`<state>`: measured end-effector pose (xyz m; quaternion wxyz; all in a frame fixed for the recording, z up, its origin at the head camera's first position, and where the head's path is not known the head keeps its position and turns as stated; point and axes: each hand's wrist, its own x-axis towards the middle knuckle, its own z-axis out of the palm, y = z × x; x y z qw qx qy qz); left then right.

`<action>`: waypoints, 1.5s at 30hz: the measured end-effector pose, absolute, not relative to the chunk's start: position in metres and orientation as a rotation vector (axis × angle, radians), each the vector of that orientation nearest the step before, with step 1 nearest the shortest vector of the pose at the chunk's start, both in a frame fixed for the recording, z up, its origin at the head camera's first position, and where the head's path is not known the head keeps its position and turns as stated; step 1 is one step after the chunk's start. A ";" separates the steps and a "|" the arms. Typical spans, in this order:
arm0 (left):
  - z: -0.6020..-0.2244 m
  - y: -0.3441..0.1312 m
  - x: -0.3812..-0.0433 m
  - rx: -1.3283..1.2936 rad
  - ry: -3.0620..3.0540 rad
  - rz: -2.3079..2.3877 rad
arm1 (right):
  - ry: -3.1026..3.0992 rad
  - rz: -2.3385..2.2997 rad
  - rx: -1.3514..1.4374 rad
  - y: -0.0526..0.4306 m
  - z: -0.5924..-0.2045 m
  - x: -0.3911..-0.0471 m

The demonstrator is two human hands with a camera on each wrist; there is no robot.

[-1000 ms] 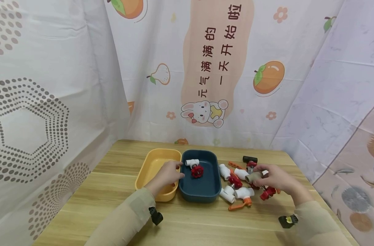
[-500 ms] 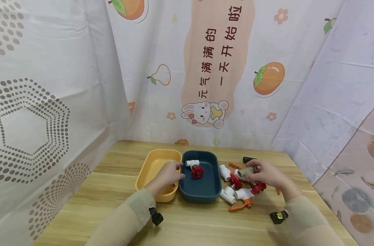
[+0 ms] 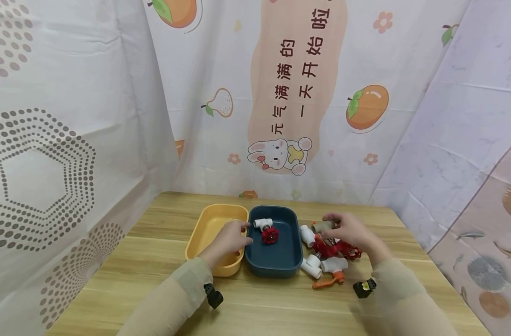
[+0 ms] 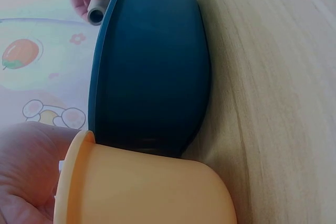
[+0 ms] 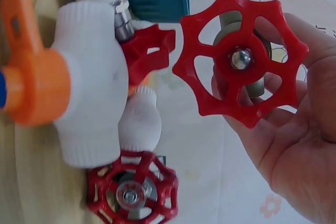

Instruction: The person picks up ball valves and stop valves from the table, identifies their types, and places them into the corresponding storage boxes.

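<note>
My right hand (image 3: 343, 231) holds a grey-green valve (image 3: 323, 227) by its body, raised above the heap of valves. In the right wrist view, its red handwheel (image 5: 241, 59) faces the camera, with thumb and fingers around the body behind it. My left hand (image 3: 230, 237) rests at the yellow bin's (image 3: 200, 224) right rim, beside the dark blue bin (image 3: 276, 270), its thumb and fingers apart. Inside the blue bin lies a white valve with a red handwheel (image 3: 269, 235). Small reddish bits show in the yellow bin, mostly hidden beneath my left arm.
Right of the blue bin lies a heap of valves: a white valve with an orange lever (image 3: 334, 266), a white tee-shaped valve (image 3: 311, 267), another white valve (image 3: 307, 235) and several red handwheels. Printed curtains (image 3: 205, 154) enclose the wooden table (image 3: 255, 303).
My right hand has carried the grey-green valve leftwards across the heap, towards the blue bin. My left hand has stayed in place at the bins.
</note>
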<state>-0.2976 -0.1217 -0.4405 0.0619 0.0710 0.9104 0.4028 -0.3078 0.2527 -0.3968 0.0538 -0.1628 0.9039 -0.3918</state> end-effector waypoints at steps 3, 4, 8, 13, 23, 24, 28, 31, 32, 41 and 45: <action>-0.441 -0.122 -0.298 0.212 2.757 1.218 | 2.713 -1.244 -0.458 0.246 -0.395 -0.311; -0.441 -0.122 -0.298 0.212 2.758 1.217 | 2.708 -1.254 -0.458 0.244 -0.394 -0.312; -0.441 -0.122 -0.298 0.229 2.761 1.210 | 2.688 -1.296 -0.458 0.236 -0.392 -0.315; -0.440 -0.122 -0.299 0.220 2.749 1.223 | 2.722 -1.270 -0.417 0.227 -0.387 -0.319; -0.442 -0.123 -0.300 0.212 2.745 1.240 | 2.715 -1.346 -0.349 0.208 -0.385 -0.333; -0.443 -0.123 -0.300 0.210 2.745 1.239 | 2.723 -1.351 -0.352 0.206 -0.384 -0.335; -0.443 -0.123 -0.301 0.205 2.745 1.237 | 2.753 -1.361 -0.356 0.197 -0.383 -0.339; -0.443 -0.123 -0.301 0.199 2.742 1.235 | 2.762 -1.368 -0.348 0.190 -0.383 -0.341; -0.443 -0.123 -0.301 0.198 2.742 1.233 | 2.765 -1.371 -0.337 0.188 -0.383 -0.343; -0.442 -0.123 -0.299 0.207 2.740 1.235 | 2.760 -1.416 -0.276 0.171 -0.386 -0.354; -0.442 -0.122 -0.299 0.209 2.738 1.237 | 2.763 -1.416 -0.276 0.165 -0.387 -0.359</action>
